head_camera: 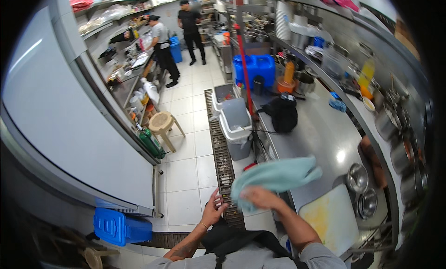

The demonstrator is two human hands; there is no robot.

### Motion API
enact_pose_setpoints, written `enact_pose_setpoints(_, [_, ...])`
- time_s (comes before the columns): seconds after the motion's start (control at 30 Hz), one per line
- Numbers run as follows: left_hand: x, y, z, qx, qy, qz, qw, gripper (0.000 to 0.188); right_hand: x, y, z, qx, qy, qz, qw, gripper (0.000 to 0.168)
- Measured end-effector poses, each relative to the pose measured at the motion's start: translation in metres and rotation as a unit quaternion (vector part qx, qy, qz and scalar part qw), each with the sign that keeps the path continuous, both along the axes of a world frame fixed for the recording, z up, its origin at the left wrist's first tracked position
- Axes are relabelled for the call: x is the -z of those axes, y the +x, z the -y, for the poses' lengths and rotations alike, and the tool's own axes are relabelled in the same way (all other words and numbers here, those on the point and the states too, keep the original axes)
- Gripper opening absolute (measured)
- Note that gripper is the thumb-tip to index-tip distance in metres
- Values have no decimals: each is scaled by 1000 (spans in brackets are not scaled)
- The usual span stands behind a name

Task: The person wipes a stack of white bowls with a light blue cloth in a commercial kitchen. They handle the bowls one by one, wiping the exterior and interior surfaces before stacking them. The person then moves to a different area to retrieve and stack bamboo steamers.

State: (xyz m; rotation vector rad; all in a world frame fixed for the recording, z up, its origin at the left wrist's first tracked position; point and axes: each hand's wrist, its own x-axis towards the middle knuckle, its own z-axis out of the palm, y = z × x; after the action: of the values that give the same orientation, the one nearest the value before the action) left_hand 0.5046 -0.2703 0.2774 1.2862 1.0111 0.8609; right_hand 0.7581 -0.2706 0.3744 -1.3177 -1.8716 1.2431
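A light green cloth [278, 176], blurred by motion, hangs out from my right hand [259, 197], which grips it near the front of the steel counter [313, 140]. My left hand [213, 208] is held apart to the left of the cloth, fingers spread and holding nothing, above the floor grate. A white cutting board [329, 220] with yellow stains lies on the counter to the right of my right forearm. Steel bowls [358, 177] sit beside the board. Farther along the counter is a black bag [284, 112].
Bins [238, 129] stand along the counter's front. A beige plastic stool [162, 122] and a green gas cylinder [151, 143] are on the left, with a blue lidded bin [120, 227] at lower left. Two people stand at the far end of the aisle. A shelf with pots overhangs the counter.
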Motion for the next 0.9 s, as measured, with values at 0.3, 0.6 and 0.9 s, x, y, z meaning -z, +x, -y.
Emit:
enact_pose_setpoints(0.3, [58,-122,-76,-163,-101,228,955,18,-13,-62,-110,15,207,240,948,34])
enact_pose_setpoints(0.6, [27,-273,-202,-293,-38,-100,950,22,223,28,-191,77,-140,341,926,42])
enact_pose_setpoints(0.9, [34,-314,-338,-271,3,-242,932,36,282,57,-134,131,-547,247,789,42])
